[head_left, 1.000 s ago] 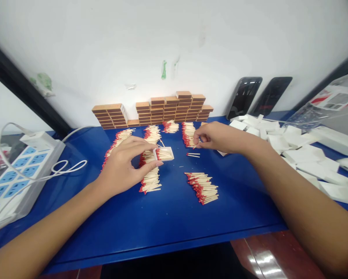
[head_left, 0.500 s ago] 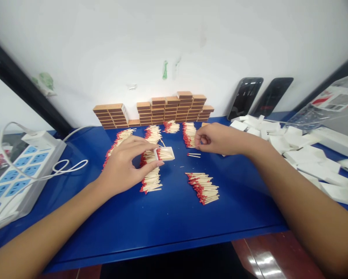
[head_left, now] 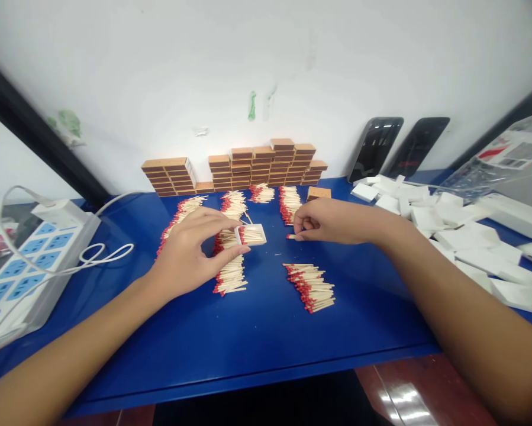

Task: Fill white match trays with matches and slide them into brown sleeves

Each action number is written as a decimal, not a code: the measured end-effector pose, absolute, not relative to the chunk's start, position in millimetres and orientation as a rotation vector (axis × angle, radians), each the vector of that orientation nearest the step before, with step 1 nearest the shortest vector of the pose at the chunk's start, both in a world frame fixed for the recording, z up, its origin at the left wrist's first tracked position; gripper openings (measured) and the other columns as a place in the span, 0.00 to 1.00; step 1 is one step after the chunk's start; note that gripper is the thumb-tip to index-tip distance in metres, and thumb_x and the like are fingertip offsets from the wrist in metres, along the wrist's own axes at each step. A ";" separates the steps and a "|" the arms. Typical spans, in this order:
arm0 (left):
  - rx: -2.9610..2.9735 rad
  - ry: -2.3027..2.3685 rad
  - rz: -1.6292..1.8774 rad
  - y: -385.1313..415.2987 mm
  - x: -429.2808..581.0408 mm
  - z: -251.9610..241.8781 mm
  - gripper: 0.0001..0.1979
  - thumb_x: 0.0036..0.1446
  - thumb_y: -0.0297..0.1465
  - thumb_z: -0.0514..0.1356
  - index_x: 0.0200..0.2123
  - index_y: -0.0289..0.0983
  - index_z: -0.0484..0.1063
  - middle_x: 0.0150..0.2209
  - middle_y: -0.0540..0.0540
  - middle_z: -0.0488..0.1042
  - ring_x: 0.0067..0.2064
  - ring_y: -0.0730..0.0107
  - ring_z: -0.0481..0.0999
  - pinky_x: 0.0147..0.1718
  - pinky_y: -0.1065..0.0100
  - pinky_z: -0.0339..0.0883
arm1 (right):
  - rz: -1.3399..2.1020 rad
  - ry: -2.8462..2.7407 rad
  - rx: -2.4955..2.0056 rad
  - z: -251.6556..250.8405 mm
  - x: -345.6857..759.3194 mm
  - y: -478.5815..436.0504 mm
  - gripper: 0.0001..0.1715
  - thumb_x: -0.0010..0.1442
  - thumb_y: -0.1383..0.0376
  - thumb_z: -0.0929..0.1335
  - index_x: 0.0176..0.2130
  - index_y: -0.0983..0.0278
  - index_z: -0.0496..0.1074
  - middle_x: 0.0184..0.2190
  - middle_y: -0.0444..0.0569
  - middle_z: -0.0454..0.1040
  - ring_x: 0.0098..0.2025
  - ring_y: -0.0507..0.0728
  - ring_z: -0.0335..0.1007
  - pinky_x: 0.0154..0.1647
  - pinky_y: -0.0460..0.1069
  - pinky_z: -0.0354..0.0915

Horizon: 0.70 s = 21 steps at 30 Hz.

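My left hand [head_left: 190, 251] pinches the near end of a small white matchbox tray [head_left: 252, 234] that holds red-tipped matches, resting over a row of matches [head_left: 230, 269] on the blue table. My right hand [head_left: 332, 220] is curled, fingertips pinched on a couple of loose matches [head_left: 291, 236] lying right of the tray. A pile of matches [head_left: 310, 286] lies nearer me. More rows of matches [head_left: 287, 204] lie behind the hands.
Brown matchbox sleeves [head_left: 248, 167] are stacked along the wall. White empty trays [head_left: 461, 236] are heaped at the right. A white and blue power strip [head_left: 30, 254] with cable lies left. Two dark phones [head_left: 374, 148] lean on the wall. Blue table edge [head_left: 248, 378] is near me.
My right hand moved from the back row of matches down and toward me onto the loose matches beside the tray. The left hand stayed still on the tray.
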State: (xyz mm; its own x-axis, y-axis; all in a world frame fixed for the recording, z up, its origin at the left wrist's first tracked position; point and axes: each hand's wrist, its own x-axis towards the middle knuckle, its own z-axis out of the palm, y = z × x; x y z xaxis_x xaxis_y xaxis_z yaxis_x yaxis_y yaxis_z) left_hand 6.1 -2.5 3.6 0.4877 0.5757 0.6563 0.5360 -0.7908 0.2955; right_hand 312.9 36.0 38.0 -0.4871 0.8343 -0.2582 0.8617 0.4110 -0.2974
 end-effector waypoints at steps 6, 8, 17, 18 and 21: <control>2.668 0.997 1.198 -2.4 6.5 4.0 0.15 0.61 0.39 0.71 0.49 0.41 0.82 0.44 0.44 0.84 0.47 0.57 0.81 0.53 0.52 0.75 | -0.563 2.596 1.513 34.0 309.2 34.0 0.10 0.66 0.59 0.67 0.36 0.62 0.74 0.33 0.50 0.77 0.30 0.55 0.67 0.30 0.50 0.58; 2.667 0.995 1.191 -2.4 6.3 4.1 0.15 0.61 0.39 0.71 0.49 0.41 0.82 0.44 0.44 0.84 0.47 0.57 0.81 0.53 0.52 0.75 | -0.566 2.594 1.507 33.8 308.5 33.1 0.10 0.67 0.60 0.67 0.37 0.62 0.74 0.35 0.51 0.78 0.31 0.56 0.68 0.31 0.51 0.59; 2.679 0.985 1.193 -2.0 6.1 3.7 0.15 0.61 0.38 0.71 0.49 0.40 0.81 0.44 0.44 0.84 0.48 0.58 0.81 0.53 0.53 0.75 | -0.571 2.581 1.512 35.3 307.2 30.1 0.09 0.66 0.59 0.66 0.36 0.61 0.71 0.34 0.50 0.77 0.30 0.55 0.68 0.30 0.51 0.59; 2.679 0.987 1.195 -2.0 6.2 3.8 0.15 0.61 0.38 0.71 0.49 0.40 0.81 0.44 0.44 0.84 0.48 0.58 0.81 0.53 0.53 0.75 | -0.565 2.588 1.508 34.7 307.2 30.3 0.10 0.67 0.58 0.66 0.36 0.61 0.71 0.34 0.49 0.77 0.29 0.55 0.67 0.30 0.51 0.58; 2.681 0.989 1.203 -2.4 6.3 4.2 0.15 0.60 0.38 0.71 0.48 0.40 0.81 0.44 0.44 0.84 0.47 0.58 0.81 0.53 0.53 0.75 | -0.561 2.620 1.492 32.9 307.7 31.3 0.11 0.67 0.57 0.67 0.36 0.60 0.71 0.33 0.49 0.77 0.29 0.55 0.67 0.30 0.51 0.58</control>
